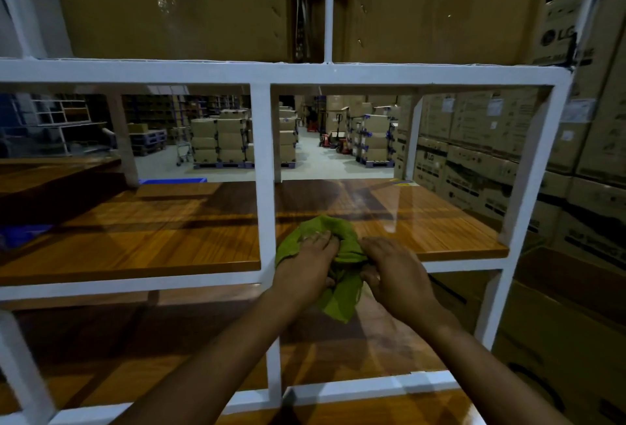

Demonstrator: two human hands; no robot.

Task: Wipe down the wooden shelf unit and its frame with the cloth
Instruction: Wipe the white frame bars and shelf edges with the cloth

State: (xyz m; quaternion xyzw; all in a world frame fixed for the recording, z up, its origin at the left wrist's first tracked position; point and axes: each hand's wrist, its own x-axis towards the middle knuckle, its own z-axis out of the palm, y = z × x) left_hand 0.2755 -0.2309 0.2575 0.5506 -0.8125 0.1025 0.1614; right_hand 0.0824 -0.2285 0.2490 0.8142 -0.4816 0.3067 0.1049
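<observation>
The green cloth [323,229] sits low in the view at 6 o'clock, bunched on the front edge of the middle wooden shelf board [440,228], just at 3 o'clock of the white frame's centre post [261,170]. A loose tail of it hangs past the front rail towards the lower shelf [152,350]. The left hand [306,265] lies on top of the cloth, fingers close together and nearly straight, pressing it down; its thumb is hidden. The right hand [398,277], at 3 o'clock of the left and touching the same bunch, has its fingers curled into the fabric, with the thumb pinching a fold from beneath. Both bare forearms come in from 5 and 7 o'clock. The board is glossy and reflects light near 1 o'clock of the hands. At 12 o'clock, large cardboard boxes [169,1] fill the top tier. At 3 o'clock, outside the frame, stacked printed cartons [474,153] stand close. Through the open back, near 11 o'clock, palletised boxes [220,140] stand on a pale warehouse floor, and a blue crate [172,180] shows just behind the board.
</observation>
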